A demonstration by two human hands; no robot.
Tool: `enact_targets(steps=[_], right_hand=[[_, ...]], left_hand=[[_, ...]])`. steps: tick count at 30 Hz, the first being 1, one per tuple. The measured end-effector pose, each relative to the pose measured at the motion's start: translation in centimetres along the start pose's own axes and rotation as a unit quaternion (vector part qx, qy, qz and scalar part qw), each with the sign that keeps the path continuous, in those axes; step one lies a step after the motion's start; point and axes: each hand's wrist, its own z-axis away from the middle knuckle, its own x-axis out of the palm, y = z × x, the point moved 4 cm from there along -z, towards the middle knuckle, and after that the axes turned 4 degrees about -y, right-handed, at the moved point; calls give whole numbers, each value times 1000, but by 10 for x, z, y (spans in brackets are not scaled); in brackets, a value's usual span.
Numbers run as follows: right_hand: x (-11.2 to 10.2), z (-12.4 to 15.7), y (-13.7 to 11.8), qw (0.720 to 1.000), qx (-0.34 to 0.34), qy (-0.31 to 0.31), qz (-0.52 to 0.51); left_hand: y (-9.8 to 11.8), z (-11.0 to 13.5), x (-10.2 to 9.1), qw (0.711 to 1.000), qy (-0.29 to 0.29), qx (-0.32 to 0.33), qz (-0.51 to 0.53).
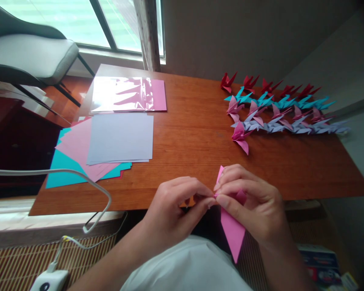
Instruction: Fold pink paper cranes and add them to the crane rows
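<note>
My left hand [176, 206] and my right hand [248, 200] meet at the near edge of the wooden table [197, 121]. Both pinch a partly folded pink paper [233, 232], whose long point hangs down toward my lap. A small tip of it sticks up above my right fingers. Farther back on the right lie rows of finished paper cranes [279, 111] in red, teal, pink and lilac. One pink crane [240, 135] sits alone at the front of them.
A stack of flat sheets [109, 141], lilac over pink and teal, lies at the table's left. Behind it is a shiny plastic packet of pink paper [129, 93]. A white cable [79, 178] loops off the left edge. A grey chair [30, 52] stands by the window.
</note>
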Motion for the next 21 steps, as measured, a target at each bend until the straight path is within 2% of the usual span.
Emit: enact_targets(steps=[10,15,21], right_hand=[[1,-2,9,994,54,57,-81],[4,-2,12,992,67,55,-92],[4,-1,14,992,75,54,-84]], left_hand=[[-15,0,5,984,-6,-120,131],[-14,-4,5,981,6,-120,153],[-10,-8,6,988,26,-100,112]])
